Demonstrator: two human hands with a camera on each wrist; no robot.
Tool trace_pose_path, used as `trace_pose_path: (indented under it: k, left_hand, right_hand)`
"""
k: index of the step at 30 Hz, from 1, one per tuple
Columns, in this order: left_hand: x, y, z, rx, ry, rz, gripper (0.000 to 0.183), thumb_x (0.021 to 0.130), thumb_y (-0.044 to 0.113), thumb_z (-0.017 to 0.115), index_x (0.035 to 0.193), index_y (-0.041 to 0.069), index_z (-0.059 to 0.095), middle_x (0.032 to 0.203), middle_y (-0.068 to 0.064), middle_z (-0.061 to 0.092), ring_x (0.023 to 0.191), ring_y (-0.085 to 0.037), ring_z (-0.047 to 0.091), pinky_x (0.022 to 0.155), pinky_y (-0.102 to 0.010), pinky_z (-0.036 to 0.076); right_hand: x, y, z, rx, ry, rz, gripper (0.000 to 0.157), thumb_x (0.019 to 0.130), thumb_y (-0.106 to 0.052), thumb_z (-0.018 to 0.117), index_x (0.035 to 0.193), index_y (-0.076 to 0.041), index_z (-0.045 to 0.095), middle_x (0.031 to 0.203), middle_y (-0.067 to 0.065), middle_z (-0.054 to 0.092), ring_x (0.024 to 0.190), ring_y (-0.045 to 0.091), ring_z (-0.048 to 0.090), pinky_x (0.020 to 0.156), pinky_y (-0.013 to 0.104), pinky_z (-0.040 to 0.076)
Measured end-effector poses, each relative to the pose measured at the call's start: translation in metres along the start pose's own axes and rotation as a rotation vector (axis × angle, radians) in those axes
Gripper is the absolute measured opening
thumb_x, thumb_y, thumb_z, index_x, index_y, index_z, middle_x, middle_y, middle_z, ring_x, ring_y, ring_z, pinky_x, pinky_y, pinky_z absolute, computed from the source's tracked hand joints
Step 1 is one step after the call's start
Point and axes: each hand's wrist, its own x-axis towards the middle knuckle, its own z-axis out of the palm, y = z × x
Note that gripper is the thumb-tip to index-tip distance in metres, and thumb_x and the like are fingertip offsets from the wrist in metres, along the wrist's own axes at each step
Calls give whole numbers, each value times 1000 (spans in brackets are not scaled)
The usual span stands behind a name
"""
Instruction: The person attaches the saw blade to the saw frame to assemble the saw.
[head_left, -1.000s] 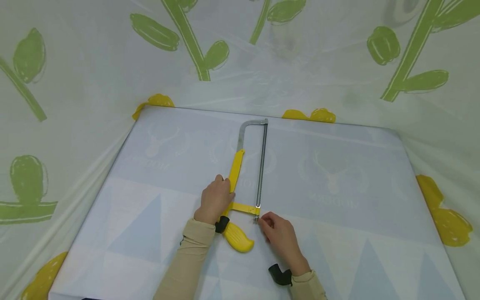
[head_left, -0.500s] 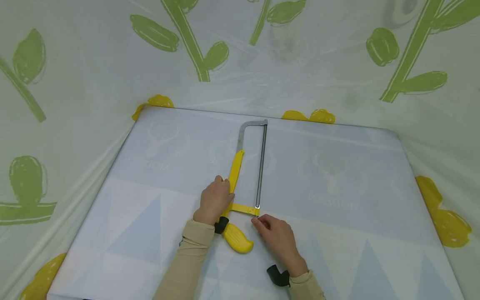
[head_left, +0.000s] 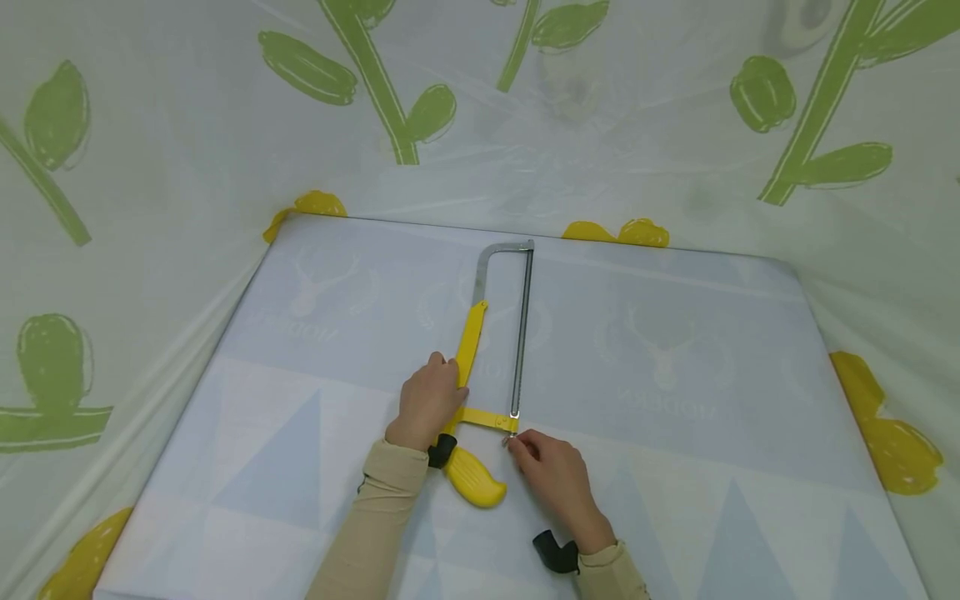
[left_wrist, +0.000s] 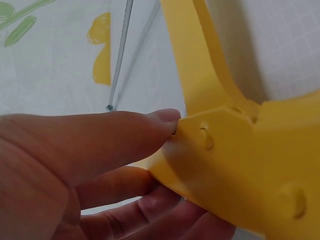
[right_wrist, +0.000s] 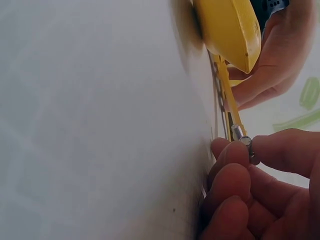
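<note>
A hacksaw with a yellow and grey frame lies on the table in the head view. Its blade runs along the right side, and the yellow handle points toward me. My left hand grips the yellow frame just above the handle; the left wrist view shows thumb and fingers on either side of it. At the blade's near end, my right hand pinches a small metal wing nut between thumb and fingers. Part of the nut is hidden by those fingertips.
A pale patterned cloth covers the table. Behind and beside it hangs a white curtain with green leaf prints. Black camera mounts sit on both wrists, the left one close to the handle.
My right thumb and fingers have shifted slightly around the wing nut, which looks turned to another angle. My left hand and the hacksaw stay in place.
</note>
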Motion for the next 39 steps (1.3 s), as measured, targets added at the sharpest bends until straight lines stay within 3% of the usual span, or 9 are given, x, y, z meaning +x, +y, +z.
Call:
trace_pose_path:
  k: [5,15,26,39]
  left_hand:
    - [1,0,0,-1,-3,-1,49,82,29,70,120,-1,59,99,-14,54,58,-16,49,49,-26,43]
    - [3,1,-3,-14,-7,-5,50,82,29,70,120,-1,58,99,-14,53,58,-16,48,49,-26,43]
    - [4,0,-1,-14,37,15,45,81,28,71,113,-1,61,94,-12,53,56,-16,46,48,-25,41]
    - [-5,-3,3,-5,44,24,45,80,29,72,111,-1,62,93,-13,53,53,-15,45,46,-25,41]
  right_hand:
    - [0,0,-1,2,2,-20,19,91,-28,54,85,-16,67,55,-11,48,50,6,42,48,21,34]
    - [2,5,-3,136,6,46,10,89,-26,58,90,-17,62,60,-7,52,42,10,48,44,23,37]
    - [5,3,-4,112,-11,28,11,89,-24,58,89,-15,64,58,-8,51,42,9,47,43,22,36]
    - [-3,8,-4,154,-128,18,18,92,-28,54,96,-15,65,59,-9,55,45,9,49,46,23,40]
